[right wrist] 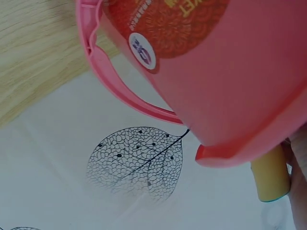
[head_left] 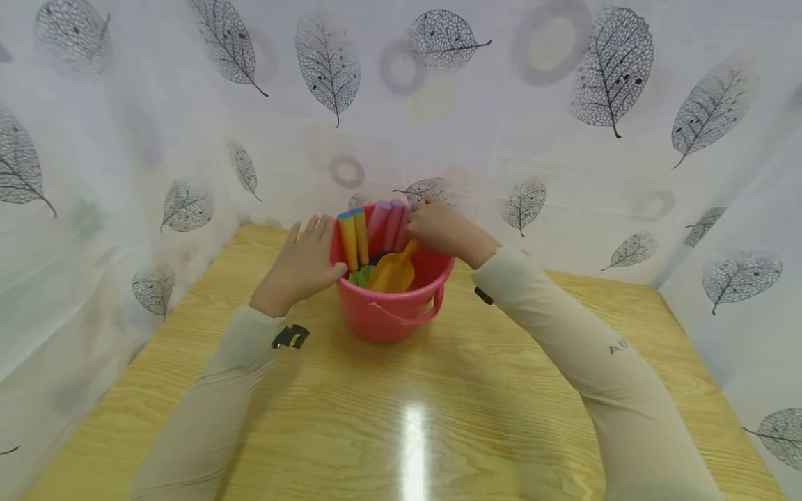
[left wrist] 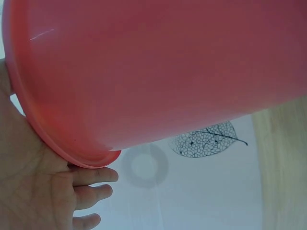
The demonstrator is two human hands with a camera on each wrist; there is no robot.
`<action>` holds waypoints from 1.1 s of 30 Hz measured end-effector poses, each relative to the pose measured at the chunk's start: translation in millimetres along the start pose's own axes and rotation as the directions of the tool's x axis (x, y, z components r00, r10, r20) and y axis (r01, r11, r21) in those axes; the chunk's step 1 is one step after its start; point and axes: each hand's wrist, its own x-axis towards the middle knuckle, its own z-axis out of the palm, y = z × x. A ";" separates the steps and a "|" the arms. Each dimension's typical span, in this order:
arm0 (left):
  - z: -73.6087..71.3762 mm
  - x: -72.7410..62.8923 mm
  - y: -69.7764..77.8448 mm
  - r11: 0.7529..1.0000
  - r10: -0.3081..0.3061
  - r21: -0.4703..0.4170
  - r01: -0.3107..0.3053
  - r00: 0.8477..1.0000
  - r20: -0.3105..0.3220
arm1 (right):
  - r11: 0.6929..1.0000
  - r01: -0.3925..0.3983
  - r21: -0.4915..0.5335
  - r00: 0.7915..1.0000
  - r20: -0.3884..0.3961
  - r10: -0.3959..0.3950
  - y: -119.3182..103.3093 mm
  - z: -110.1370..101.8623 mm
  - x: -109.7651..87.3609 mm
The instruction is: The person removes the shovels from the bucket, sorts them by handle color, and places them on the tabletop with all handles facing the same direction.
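Observation:
A pink bucket point(head_left: 390, 314) stands on the table, filled with toy tools. My left hand point(head_left: 302, 263) rests at its left rim with the fingers extended and the thumb over the edge; the left wrist view shows the palm against the rim point(left wrist: 50, 136). My right hand point(head_left: 445, 226) reaches over the right side and holds a yellow toy shovel point(head_left: 391, 271) by its handle, blade down in the bucket. In the right wrist view the handle's end point(right wrist: 271, 176) sticks out beside the palm; most fingers are hidden.
Two yellow handles with blue ends point(head_left: 354, 236) and several pink-purple handles point(head_left: 391, 223) stick up from the bucket, above a green piece point(head_left: 361, 276). The bucket's handle point(head_left: 410, 320) hangs at the front. Leaf-print sheeting point(head_left: 470, 153) surrounds the wooden table point(head_left: 351, 431).

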 end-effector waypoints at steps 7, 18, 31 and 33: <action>-0.3 -0.8 0.9 1.000 -0.005 0.007 0.006 1.000 -0.004 | 0.998 -0.017 -0.052 0.993 -0.118 0.011 3.5 9.9 -14.2; 0.5 -1.6 1.8 1.000 -0.007 0.017 0.007 1.000 0.003 | 0.997 -0.061 0.049 0.900 -0.428 0.076 8.8 25.7 -34.2; -0.1 -1.9 2.4 1.000 -0.020 0.005 0.020 1.000 0.010 | 0.984 -0.098 0.150 0.804 -0.571 0.167 3.8 36.6 -45.2; 0.1 -1.7 2.2 1.000 -0.018 0.002 0.018 1.000 0.007 | 0.981 -0.112 0.159 0.794 -0.579 0.184 2.5 37.9 -46.5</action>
